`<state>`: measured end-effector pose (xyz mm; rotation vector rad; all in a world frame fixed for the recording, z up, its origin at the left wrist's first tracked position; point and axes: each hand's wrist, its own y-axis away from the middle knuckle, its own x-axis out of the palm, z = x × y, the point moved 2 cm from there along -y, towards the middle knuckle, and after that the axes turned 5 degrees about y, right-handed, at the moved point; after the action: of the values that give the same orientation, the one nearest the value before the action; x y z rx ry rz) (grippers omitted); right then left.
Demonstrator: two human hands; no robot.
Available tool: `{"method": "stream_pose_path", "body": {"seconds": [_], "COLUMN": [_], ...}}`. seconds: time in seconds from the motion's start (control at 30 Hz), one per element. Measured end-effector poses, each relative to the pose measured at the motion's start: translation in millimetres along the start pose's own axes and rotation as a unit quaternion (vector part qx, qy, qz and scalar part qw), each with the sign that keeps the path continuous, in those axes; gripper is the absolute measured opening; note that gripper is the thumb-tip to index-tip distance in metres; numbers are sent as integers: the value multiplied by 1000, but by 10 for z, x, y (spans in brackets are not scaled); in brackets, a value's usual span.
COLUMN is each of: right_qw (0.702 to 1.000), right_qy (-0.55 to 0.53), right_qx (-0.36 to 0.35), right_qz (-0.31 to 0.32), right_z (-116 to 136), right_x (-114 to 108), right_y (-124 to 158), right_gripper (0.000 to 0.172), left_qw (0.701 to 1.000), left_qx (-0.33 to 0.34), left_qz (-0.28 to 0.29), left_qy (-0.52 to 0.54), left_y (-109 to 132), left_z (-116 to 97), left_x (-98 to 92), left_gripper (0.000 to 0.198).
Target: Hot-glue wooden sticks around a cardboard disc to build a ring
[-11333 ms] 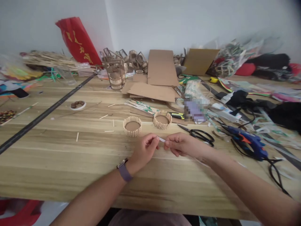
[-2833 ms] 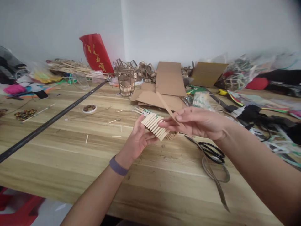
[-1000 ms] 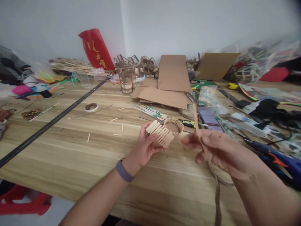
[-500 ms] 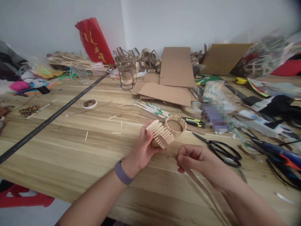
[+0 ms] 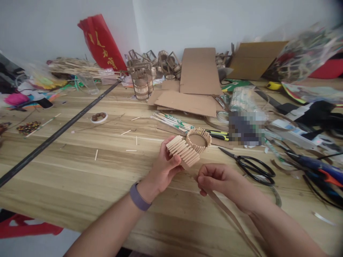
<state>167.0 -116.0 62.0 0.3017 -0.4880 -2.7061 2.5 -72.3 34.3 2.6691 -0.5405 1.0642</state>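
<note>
My left hand [image 5: 163, 166] is closed around a small piece made of pale wooden sticks [image 5: 183, 150] set side by side, its thumb at the lower edge. My right hand [image 5: 217, 180] pinches a long brown strip [image 5: 230, 214]. One end of the strip runs to the lower edge of the stick piece; the other trails down toward me. Just behind the stick piece, a round ring of short sticks [image 5: 205, 147] with a brown inner band stands on the table. Black-handled scissors [image 5: 254, 169] lie to the right of my right hand.
Cardboard sheets [image 5: 184, 102] lie at the back centre, with small stick baskets [image 5: 141, 89] beside them. A long dark bar [image 5: 60, 128] crosses the left side. A blue glue gun [image 5: 308, 162] and a yellow-black cutter [image 5: 218, 134] lie right. Loose sticks [image 5: 96, 154] are scattered left.
My right hand has moved slightly left, and the strip now reaches the stick piece. My left thumb has shifted onto its lower edge. The whole view has shifted slightly.
</note>
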Motion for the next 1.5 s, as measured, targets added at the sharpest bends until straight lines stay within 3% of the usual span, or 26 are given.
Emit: {"method": "stream_pose_path", "body": {"seconds": [1.5], "right_qw": [1000], "right_qy": [10], "right_qx": [-23], "right_qz": [11], "right_z": [-2], "right_x": [5], "right_y": [-13], "right_gripper": [41], "left_qw": [1000], "left_qx": [-10], "left_qz": [1], "left_qy": [14], "left_y": [19], "left_z": [14], "left_x": [11], "left_gripper": [70]}}
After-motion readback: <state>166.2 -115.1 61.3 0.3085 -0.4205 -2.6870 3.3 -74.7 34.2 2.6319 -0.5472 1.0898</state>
